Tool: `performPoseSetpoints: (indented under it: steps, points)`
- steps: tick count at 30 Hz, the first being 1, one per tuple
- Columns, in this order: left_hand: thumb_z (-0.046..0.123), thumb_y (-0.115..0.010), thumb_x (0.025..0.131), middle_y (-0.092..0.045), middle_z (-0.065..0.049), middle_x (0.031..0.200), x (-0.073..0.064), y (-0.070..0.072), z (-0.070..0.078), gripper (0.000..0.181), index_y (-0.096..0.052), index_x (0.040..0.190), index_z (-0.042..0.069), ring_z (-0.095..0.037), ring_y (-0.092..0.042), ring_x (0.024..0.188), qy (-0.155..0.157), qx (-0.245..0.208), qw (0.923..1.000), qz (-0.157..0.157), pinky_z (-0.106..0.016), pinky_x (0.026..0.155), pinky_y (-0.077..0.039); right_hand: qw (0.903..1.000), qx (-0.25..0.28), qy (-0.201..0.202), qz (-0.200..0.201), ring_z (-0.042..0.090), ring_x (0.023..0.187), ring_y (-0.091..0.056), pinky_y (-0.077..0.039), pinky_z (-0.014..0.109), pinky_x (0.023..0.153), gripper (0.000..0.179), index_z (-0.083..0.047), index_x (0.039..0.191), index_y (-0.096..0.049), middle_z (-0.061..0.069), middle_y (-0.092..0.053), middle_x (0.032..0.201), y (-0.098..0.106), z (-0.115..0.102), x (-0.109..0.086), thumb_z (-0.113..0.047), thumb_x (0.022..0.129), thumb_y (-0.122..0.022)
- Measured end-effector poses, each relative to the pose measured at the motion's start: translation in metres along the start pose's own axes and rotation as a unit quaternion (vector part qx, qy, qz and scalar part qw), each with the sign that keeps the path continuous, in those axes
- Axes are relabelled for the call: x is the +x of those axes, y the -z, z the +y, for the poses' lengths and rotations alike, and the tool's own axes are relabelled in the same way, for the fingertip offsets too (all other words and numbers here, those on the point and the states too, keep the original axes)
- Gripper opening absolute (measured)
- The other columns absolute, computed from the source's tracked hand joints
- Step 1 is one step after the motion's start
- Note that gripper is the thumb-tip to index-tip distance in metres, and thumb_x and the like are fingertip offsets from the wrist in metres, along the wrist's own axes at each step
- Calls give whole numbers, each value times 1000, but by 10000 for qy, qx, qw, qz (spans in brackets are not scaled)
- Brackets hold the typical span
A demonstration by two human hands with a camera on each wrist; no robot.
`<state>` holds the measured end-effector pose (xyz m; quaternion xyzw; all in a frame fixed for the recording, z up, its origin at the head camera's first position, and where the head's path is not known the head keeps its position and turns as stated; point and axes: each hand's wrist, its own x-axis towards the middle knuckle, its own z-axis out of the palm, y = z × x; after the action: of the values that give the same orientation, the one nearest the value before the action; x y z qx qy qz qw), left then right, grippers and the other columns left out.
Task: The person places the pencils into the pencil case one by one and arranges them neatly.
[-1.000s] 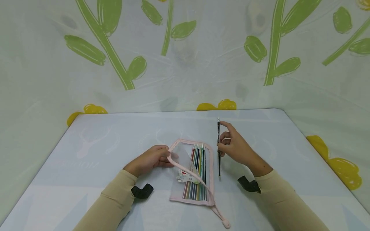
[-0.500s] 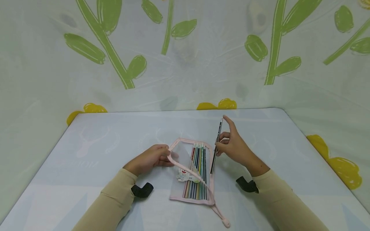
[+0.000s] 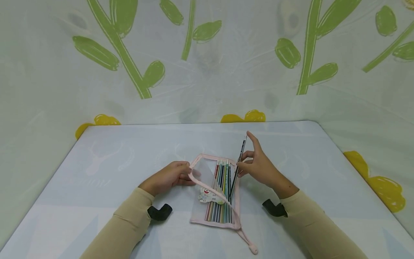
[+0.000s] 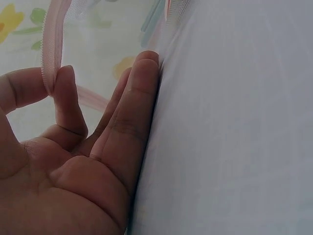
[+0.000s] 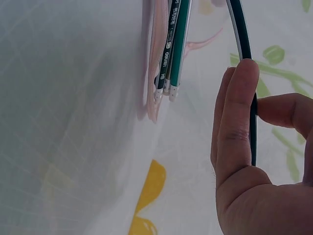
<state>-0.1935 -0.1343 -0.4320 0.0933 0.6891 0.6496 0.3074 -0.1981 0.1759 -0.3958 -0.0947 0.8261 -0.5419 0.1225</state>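
Note:
A see-through mesh pencil case [image 3: 198, 214] with pink edging lies on the table, its zipped side drawn open, and several pencils [image 3: 222, 212] lie side by side within. Thumb and index finger of my left hand [image 3: 169, 175] pinch the pink zipper edge [image 4: 53, 44] and hold it up; the other fingers are stretched against the tabletop. My right hand [image 3: 258, 165] pinches a dark pencil [image 3: 242, 148], tilted, with the index finger extended to its upper end. The pencil's lower end overlaps the right part of the case, next to the other pencils.
A cartoon tag [image 3: 208, 196] rests on the case's front. The pink wrist loop [image 3: 247, 240] trails from its near right corner. The pale table [image 3: 129, 223] meets a white cloth backdrop [image 3: 207, 86] printed with green leaves and yellow flowers.
My right hand has moved left with the pencil, which has gone from upright beside the case to slanting over its right side. The left hand stays on the zipper edge.

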Motion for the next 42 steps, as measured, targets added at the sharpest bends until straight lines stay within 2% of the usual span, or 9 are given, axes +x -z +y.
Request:
performPoseSetpoints:
  steps: [7, 12, 26, 33, 42]
  points:
    - [11, -42, 102, -63, -14, 116, -2, 2, 2, 15, -52, 93, 5, -13, -68, 100, -73, -1, 10000, -51, -36, 94, -58, 9992, 306, 36, -237, 29, 70, -72, -62, 48, 72, 107, -43, 156, 10, 23, -56, 104, -3, -1, 0, -1, 93, -66]
    - [11, -43, 102, -63, -9, 111, -2, 2, 3, 15, -52, 91, 7, -13, -68, 99, -40, -44, 10000, -51, -36, 94, -58, 9989, 342, -131, -308, 27, 72, -73, -63, 44, 71, 107, -41, 157, 8, 22, -57, 106, -7, -1, 0, -3, 92, -68]
    - [11, -43, 101, -65, -8, 110, -4, 2, 6, 15, -51, 89, 7, -12, -69, 97, -49, -82, 10000, -19, -36, 94, -58, 9979, -158, -172, -606, 22, 84, -71, -60, 37, 77, 104, -24, 159, 3, 13, -68, 99, -14, 3, 2, -11, 90, -73]
    - [12, -43, 102, -67, -15, 118, -5, 4, 3, 17, -50, 87, 8, -13, -70, 99, -46, -109, 9999, -31, -37, 95, -57, 9956, -629, -155, -682, 19, 88, -67, -54, 32, 80, 99, -17, 158, -3, 6, -70, 93, -17, 7, 2, -17, 89, -74]
    - [13, -44, 102, -66, -18, 123, -3, 2, -1, 17, -51, 87, 8, -14, -70, 100, -59, -153, 9999, -20, -37, 95, -57, 9939, -375, -227, -1013, 22, 76, -69, -56, 35, 70, 89, -11, 156, -13, 11, -66, 94, -20, 12, 3, -14, 91, -72]
